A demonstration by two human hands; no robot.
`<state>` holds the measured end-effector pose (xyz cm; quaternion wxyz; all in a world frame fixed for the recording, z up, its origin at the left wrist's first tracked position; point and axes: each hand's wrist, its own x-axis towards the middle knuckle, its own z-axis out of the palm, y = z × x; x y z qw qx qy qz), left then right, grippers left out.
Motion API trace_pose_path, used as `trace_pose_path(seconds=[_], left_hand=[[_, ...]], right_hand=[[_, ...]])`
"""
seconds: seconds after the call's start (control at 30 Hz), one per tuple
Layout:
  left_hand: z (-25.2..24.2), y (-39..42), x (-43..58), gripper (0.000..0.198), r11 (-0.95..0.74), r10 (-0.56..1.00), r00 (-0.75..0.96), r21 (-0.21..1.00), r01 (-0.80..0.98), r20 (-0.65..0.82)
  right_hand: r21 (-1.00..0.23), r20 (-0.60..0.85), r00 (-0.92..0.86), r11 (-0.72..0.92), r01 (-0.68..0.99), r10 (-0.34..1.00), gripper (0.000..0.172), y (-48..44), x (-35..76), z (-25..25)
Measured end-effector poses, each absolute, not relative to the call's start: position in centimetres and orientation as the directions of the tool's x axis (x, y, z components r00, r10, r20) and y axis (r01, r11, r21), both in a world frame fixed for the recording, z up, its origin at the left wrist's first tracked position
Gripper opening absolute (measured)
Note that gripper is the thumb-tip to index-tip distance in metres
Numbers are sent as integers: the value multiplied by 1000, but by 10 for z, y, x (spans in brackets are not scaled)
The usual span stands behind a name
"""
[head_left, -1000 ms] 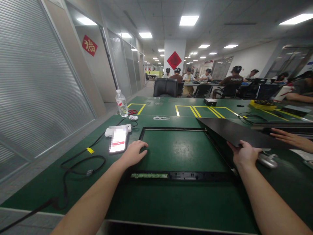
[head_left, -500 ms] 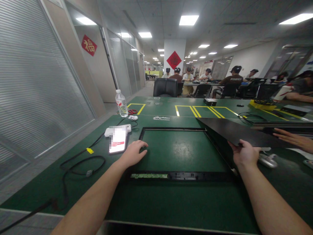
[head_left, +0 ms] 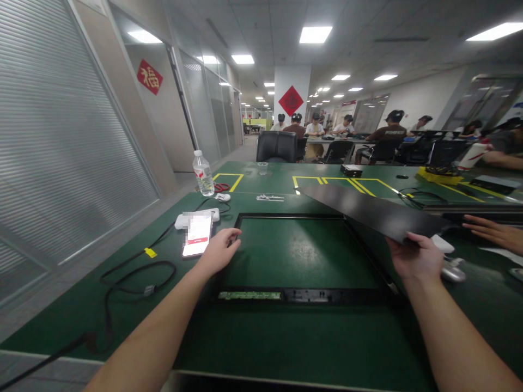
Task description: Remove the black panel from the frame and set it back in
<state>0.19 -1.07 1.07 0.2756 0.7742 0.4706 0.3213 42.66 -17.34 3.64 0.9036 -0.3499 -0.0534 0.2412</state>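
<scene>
A thin black rectangular frame [head_left: 294, 216] lies flat on the green table [head_left: 302, 337], with a strip of green circuit board [head_left: 249, 295] in its near bar. My left hand [head_left: 220, 250] is at the frame's left side, fingers curled round that bar. Part of the bar is hidden beneath the hand. Above the frame's right side, my right hand [head_left: 414, 258] grips the near edge of a thin black panel [head_left: 368, 209], thumb on top. The panel is tilted, its far-left corner reaching over the frame's far bar.
Left of the frame are a lit phone [head_left: 198, 234] on a white device, a looped black cable [head_left: 143, 267] and a water bottle [head_left: 203, 174]. Another person's hand [head_left: 494, 231] is at the right, near a silvery object [head_left: 453, 270]. Small white pieces [head_left: 269, 198] lie beyond the frame.
The black panel has swung left, its far corner now further over the frame, and its face has turned. My right hand shifted slightly right; my left fingers drew back and curled in.
</scene>
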Motion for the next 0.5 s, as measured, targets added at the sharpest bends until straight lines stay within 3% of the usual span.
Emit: trace_pose_path(seconds=[0.13, 0.23, 0.5], left_hand=[[12, -8, 3, 38, -193, 966, 223, 935, 297, 128], [17, -10, 5, 35, -11, 986, 169, 997, 72, -1], [37, -18, 11, 20, 306, 943, 241, 880, -363, -229]], right_hand=[[-602, -50, 846, 660, -449, 530, 44, -177, 421, 42], [-570, -53, 825, 661, -488, 562, 50, -179, 416, 43], [-651, -164, 756, 506, -566, 634, 48, -185, 405, 47]])
